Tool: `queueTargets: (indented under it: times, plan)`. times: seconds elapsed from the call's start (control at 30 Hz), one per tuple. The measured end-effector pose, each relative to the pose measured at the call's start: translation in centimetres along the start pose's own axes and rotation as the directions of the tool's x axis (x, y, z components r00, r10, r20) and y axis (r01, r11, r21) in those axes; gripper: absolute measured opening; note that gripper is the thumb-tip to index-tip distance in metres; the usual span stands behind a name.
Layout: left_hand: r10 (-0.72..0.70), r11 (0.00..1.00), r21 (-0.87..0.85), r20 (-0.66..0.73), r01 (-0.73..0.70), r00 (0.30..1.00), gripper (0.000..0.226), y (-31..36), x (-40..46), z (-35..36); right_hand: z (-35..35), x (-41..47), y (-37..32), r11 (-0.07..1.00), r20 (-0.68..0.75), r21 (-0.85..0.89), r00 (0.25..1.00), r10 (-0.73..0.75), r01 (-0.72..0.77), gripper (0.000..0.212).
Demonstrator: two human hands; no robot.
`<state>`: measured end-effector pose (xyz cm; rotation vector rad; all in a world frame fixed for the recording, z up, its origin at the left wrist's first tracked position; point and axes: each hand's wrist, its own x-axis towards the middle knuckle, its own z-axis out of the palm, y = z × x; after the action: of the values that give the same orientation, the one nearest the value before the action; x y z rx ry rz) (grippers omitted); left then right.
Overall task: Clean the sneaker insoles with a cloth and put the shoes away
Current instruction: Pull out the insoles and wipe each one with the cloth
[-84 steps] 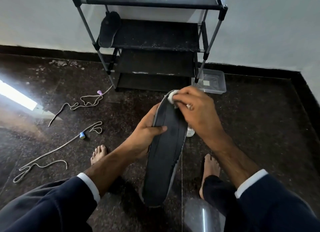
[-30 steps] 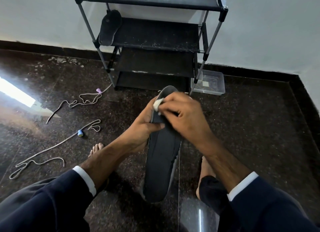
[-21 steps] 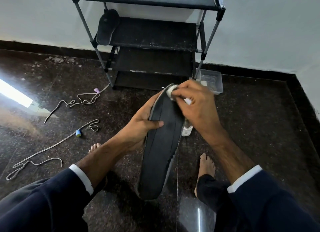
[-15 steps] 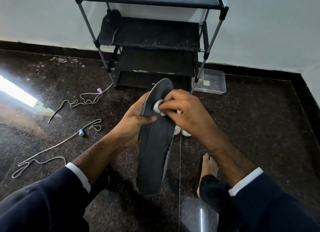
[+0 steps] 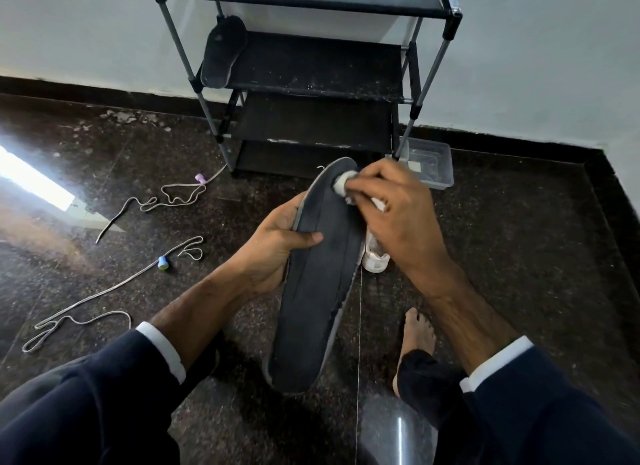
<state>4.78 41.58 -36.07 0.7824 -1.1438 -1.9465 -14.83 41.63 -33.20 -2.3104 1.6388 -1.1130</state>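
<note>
While left-hand fingers (image 5: 277,253) grip the insole (image 5: 318,277), right-hand fingers (image 5: 377,184) pinch the cloth (image 5: 341,184) at its tip.

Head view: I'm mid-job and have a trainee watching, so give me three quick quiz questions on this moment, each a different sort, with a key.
1. True or false: the left hand grips the insole at its side edge, thumb across the dark face.
2. Multiple choice: where on the insole is the right hand pressing the cloth? A) the end nearest the person B) the middle C) the end farthest from the person
3. Fill in: a second insole leans at the left end of the shoe rack, on its ____ shelf from the top.

Key: 1 true; 2 C; 3 second
</note>
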Motion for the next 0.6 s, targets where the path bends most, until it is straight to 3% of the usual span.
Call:
queueTargets:
  times: [0.07, 0.13, 0.23, 0.33, 0.4, 0.47, 0.53, 0.6]
  plan:
    - [0.003, 1.0, 0.008, 0.01, -0.003, 1.0, 0.062, 0.1, 0.2, 0.3, 0.0, -0.1, -0.1, 1.0, -0.038, 0.015, 0.999, 0.026, -0.026, 0.013]
    - [0.012, 1.0, -0.022, -0.047, -0.014, 0.999, 0.059, 0.2, 0.3, -0.1, 0.4, -0.4, -0.5, 0.998, 0.114, 0.059, 0.993, -0.038, 0.032, 0.014]
    - [-0.026, 0.993, -0.116, -0.147, 0.008, 0.989, 0.044, 0.6, 0.1, -1.0, 1.1, -0.7, -1.0, 0.983, 0.34, 0.141, 0.927, -0.161, 0.12, 0.016]
    - [-0.112, 0.972, -0.223, -0.18, 0.07, 0.977, 0.036, 0.2, -0.1, 0.0, 1.3, -0.6, -0.9, 0.99, 0.24, 0.097, 0.962, -0.127, 0.106, 0.014]
    - [-0.148, 0.957, -0.273, -0.165, 0.099, 0.975, 0.041, -0.3, 0.0, 1.2, 1.3, -0.7, -0.9, 0.999, 0.106, 0.016, 0.993, -0.043, 0.041, 0.016]
    - [-0.161, 0.95, -0.291, -0.141, 0.114, 0.977, 0.048, -0.6, 0.2, 1.6, 1.5, -1.0, -1.3, 1.0, 0.072, 0.005, 0.997, 0.0, 0.0, 0.017]
    - [-0.157, 0.941, -0.324, -0.169, 0.096, 0.973, 0.051, -0.4, 0.4, 1.1, 2.2, -1.5, -2.3, 0.995, 0.231, 0.076, 0.97, -0.076, 0.06, 0.016]
    - [-0.161, 0.936, -0.344, -0.225, 0.076, 0.961, 0.048, -0.1, 0.5, 0.2, 2.9, -1.8, -3.5, 0.972, 0.421, 0.186, 0.882, -0.212, 0.144, 0.012]
